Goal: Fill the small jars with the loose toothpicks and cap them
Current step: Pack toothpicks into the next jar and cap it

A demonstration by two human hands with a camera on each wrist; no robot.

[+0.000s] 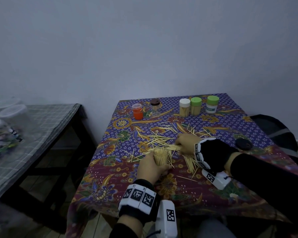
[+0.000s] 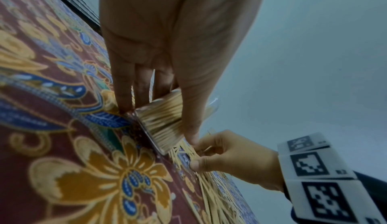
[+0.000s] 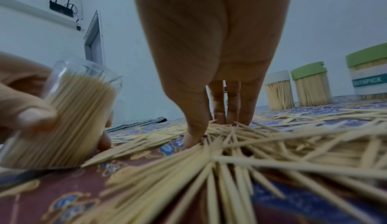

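You are filling: your left hand (image 1: 150, 166) is gripping the open, nearly full clear jar (image 1: 160, 156) near the table's (image 1: 187, 196) front edge, while your right hand (image 1: 187, 143) is pinching loose toothpicks (image 1: 163, 138) mid-table. Next, I think, lift them in tidily.

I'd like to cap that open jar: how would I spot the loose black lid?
Start at the patterned tablecloth. Look past the right hand toward the cloth's right edge: the black lid lies flat there, alone, apart from the capped jars at the back.
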